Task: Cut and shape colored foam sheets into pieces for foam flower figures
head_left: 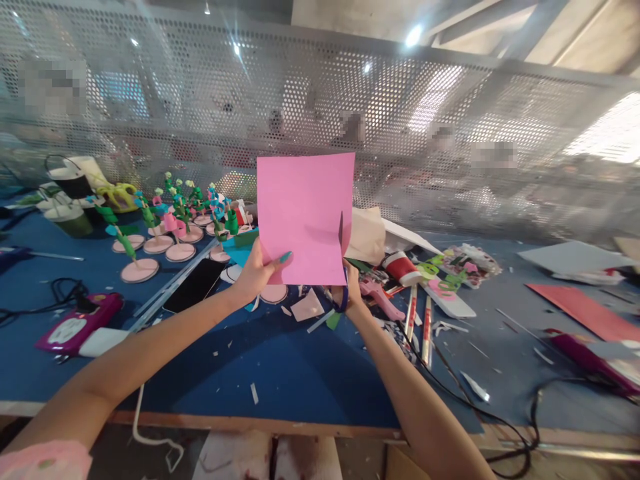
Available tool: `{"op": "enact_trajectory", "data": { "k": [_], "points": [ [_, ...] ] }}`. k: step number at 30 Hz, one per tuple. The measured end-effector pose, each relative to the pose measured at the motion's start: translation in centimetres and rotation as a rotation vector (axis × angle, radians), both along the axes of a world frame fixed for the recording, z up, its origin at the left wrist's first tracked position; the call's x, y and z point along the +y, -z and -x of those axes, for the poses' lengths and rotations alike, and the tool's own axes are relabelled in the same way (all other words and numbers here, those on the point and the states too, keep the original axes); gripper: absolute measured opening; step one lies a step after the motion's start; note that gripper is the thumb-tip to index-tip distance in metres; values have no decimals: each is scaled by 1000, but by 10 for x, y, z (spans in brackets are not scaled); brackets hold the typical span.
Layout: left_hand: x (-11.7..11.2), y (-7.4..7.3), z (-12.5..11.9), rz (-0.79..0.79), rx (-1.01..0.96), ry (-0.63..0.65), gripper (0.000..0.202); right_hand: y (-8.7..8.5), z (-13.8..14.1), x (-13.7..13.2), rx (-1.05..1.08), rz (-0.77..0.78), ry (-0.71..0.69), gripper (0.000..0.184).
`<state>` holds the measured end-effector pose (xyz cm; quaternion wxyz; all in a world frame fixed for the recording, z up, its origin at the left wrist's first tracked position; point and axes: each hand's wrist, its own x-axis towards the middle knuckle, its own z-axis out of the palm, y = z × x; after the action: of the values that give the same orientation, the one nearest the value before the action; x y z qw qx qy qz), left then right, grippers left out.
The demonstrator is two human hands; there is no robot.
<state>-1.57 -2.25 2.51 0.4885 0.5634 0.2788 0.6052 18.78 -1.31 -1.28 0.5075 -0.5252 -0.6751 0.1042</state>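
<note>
A pink sheet of paper [305, 207] stands upright in front of me, above the blue table. My left hand [261, 270] pinches its lower left corner, thumb on the near face. My right hand [350, 283] grips scissors [341, 300] at the sheet's lower right. One dark blade [341, 230] shows against the near face of the paper, close to its right edge, pointing up. The dark blue handle loops sit around the fingers, which are partly hidden behind the sheet.
Small paper flowers on round pink bases [140, 270] stand at the left, near a black phone [196, 285]. A pink glue gun [383, 300], red tape roll [403, 268] and paper scraps [307, 305] lie right of centre. Purple power strips [80, 323] and cables flank both sides. Perforated metal panel [200, 87] behind.
</note>
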Motion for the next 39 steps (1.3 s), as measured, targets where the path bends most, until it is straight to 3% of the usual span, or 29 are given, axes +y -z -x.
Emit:
{"op": "enact_trajectory", "data": {
  "k": [18,33,39],
  "points": [
    [-3,1,-1,-43,45,6,74,-11,6,-8,105,90,48,16],
    [-3,0,0,-57,59,8,73,8,1,3,164,100,51,16],
    [-5,4,-3,-42,37,16,72,4,1,2,141,90,51,15]
  ]
}}
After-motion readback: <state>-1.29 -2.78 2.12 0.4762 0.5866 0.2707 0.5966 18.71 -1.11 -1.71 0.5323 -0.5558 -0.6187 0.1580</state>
